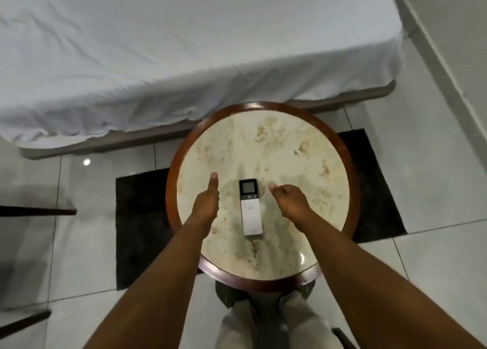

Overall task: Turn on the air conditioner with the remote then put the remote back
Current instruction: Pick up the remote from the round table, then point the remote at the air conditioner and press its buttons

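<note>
A slim white remote (250,208) with a dark screen at its far end lies flat on a round marble-topped table (303,143) with a dark wooden rim. My left hand (207,203) hovers just left of the remote, fingers stretched forward, holding nothing. On the remote's other side my right hand (291,200) hangs above the tabletop with its fingers loosely curled and apart, also holding nothing. Neither hand touches the remote. No air conditioner is in view.
A bed with a white sheet (158,58) stands right behind the table. A dark rug (139,217) lies under the table on a glossy white tiled floor. Dark furniture edges (37,211) jut in at the left. My legs (263,327) show below the table.
</note>
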